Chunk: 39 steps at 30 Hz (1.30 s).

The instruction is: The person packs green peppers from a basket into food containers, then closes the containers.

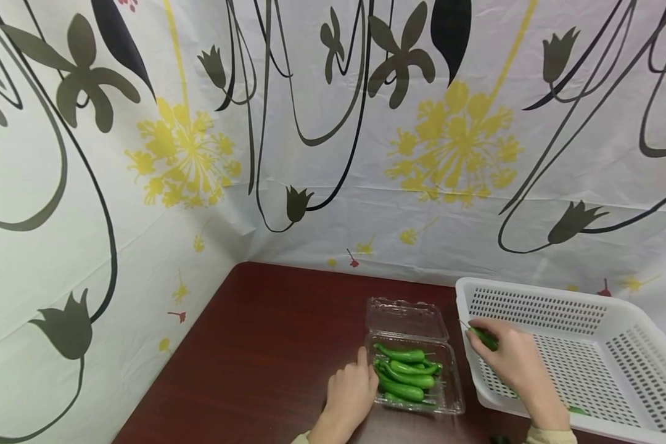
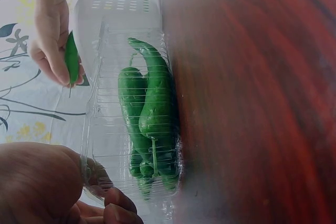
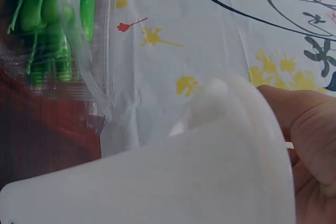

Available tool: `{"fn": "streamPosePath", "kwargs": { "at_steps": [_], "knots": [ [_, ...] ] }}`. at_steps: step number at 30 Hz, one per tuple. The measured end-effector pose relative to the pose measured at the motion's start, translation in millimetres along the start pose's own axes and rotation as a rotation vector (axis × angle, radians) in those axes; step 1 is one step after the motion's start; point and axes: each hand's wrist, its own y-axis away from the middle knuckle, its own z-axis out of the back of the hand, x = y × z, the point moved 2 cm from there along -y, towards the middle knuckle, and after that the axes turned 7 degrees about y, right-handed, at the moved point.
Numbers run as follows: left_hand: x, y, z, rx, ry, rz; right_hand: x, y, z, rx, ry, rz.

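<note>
My right hand [image 1: 513, 357] pinches a green chili pepper [image 1: 484, 338] between thumb and fingers, above the left side of a white perforated basket [image 1: 533, 290]. In the left wrist view that chili pepper [image 2: 72, 59] hangs with its thin stem downward. At the left edge of a clear plastic clamshell box [image 1: 454, 394], my left hand [image 1: 351, 391] grips the wall, one fingertip showing through the plastic. Several green chili peppers [image 1: 405, 371] lie in the box, whose lid [image 1: 405, 319] is folded back. The basket's wall [image 3: 157, 182] hides part of the right hand in the right wrist view.
Dark red-brown tabletop [image 1: 244, 345] extends to the left of the box. A bit of green [image 1: 577, 409] shows inside the basket near its front wall. Behind and at the left hangs a white cloth [image 1: 322, 166] with flower prints.
</note>
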Motion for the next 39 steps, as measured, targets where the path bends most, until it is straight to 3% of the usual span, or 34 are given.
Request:
{"fn": "streamPosePath", "kwargs": {
  "at_steps": [4,12,29,39],
  "knots": [
    [0.3,-0.4,-0.8,0.004,0.004,0.001,3,-2,-1,-0.047,-0.01,0.064],
    [0.7,-0.4,-0.7,0.014,0.006,0.008,12,-3,-4,-0.089,-0.019,0.114],
    [0.6,0.5,-0.2,0.02,0.009,0.01,32,-1,-12,0.083,-0.056,0.042],
    [0.2,0.6,0.3,-0.007,-0.006,-0.01,37,0,-18,0.063,-0.049,0.097]
  ]
}}
